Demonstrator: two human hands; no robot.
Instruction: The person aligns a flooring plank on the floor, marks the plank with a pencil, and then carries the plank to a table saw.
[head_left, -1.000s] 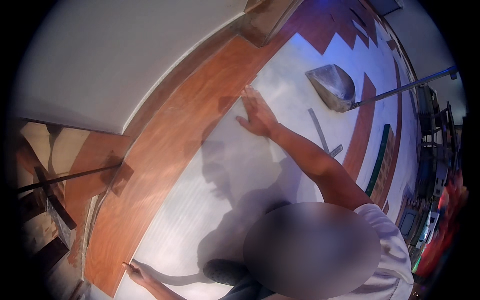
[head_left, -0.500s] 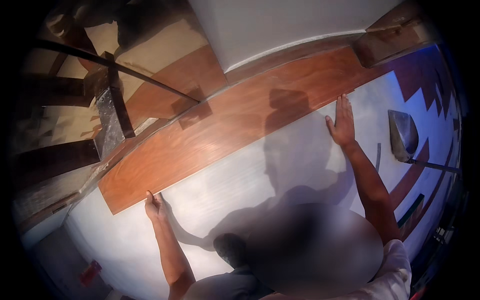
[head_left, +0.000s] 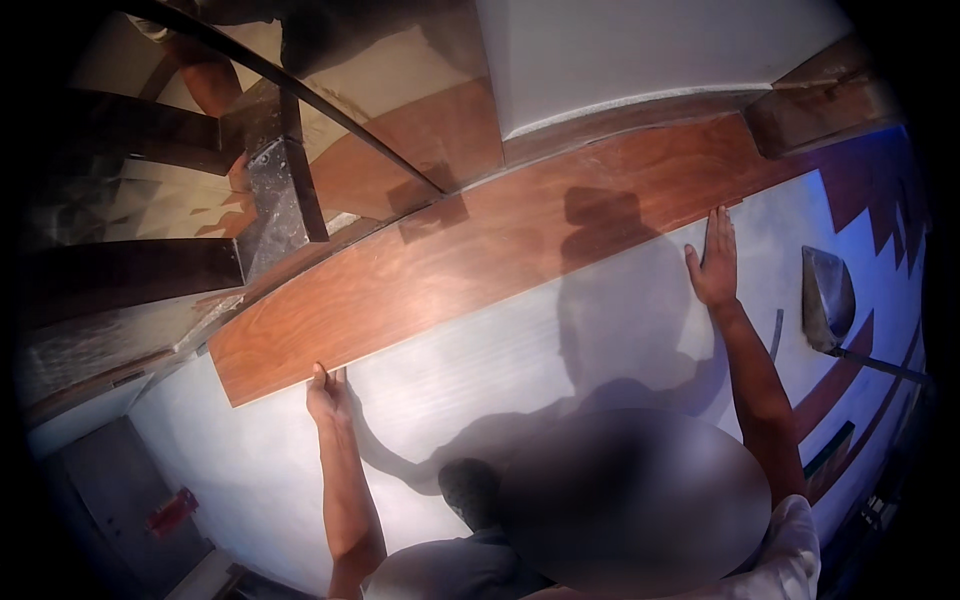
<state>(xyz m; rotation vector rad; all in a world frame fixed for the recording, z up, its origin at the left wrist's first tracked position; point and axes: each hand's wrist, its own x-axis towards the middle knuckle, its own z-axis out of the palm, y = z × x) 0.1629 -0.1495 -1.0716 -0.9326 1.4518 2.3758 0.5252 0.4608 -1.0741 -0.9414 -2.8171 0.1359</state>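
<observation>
A long reddish-brown wood-look plank [head_left: 480,270] lies across the pale floor [head_left: 470,360], along a raised edge. At its near edge, toward its left end, my left hand [head_left: 327,395] has curled fingers gripping the board. Farther right, my right hand [head_left: 716,260] lies flat, fingertips at that same edge, thumb apart. Right of this hand are a metal dustpan [head_left: 826,290] with a long handle and a thin dark strip [head_left: 776,330]. My shadow falls over the board and floor.
A pale wall or step face [head_left: 620,50] rises behind the plank. Dark metal beams [head_left: 270,190] and a rod stand upper left beside a reflective surface. Jagged-ended boards [head_left: 860,175] and loose strips [head_left: 835,370] lie to the right, a small red object [head_left: 170,512] lower left.
The view has swung leftward, so the plank now runs more horizontally and the beams and lower-left floor show more. Both my hands remain at the plank's near edge.
</observation>
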